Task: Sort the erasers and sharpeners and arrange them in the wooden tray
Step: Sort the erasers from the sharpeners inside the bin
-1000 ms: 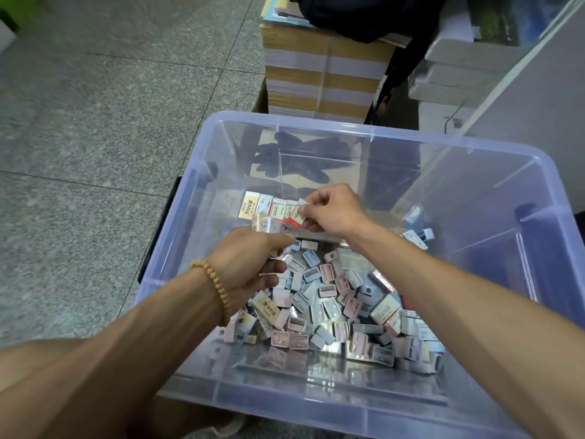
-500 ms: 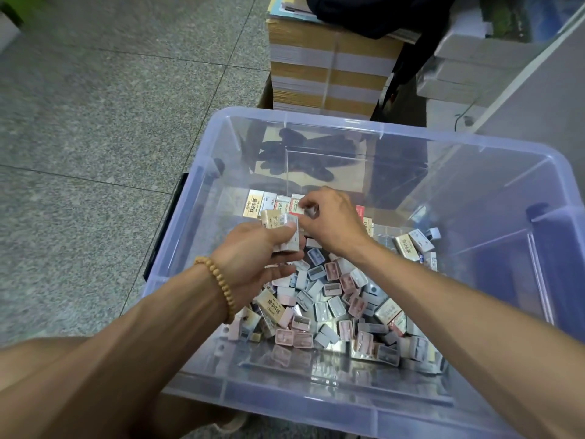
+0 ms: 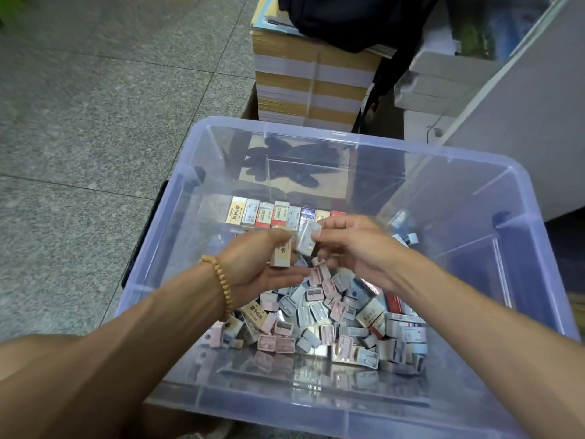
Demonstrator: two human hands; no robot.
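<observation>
Behind the bin [image 3: 316,134], paper stacks [image 3: 311,87] and a dark bag [image 3: 348,20]; left hand [image 3: 256,264] grips a beige eraser [image 3: 281,256], right hand [image 3: 354,245] pinches a pale one [image 3: 307,239] above the pile [image 3: 332,312].

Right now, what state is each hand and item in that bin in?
left hand: palm up, holding a beige boxed eraser
right hand: pinching a small pale packet
row of boxed erasers: upright, side by side at the far end
loose pile of sharpeners and erasers: jumbled, unsorted
clear plastic bin: open, no lid
</observation>
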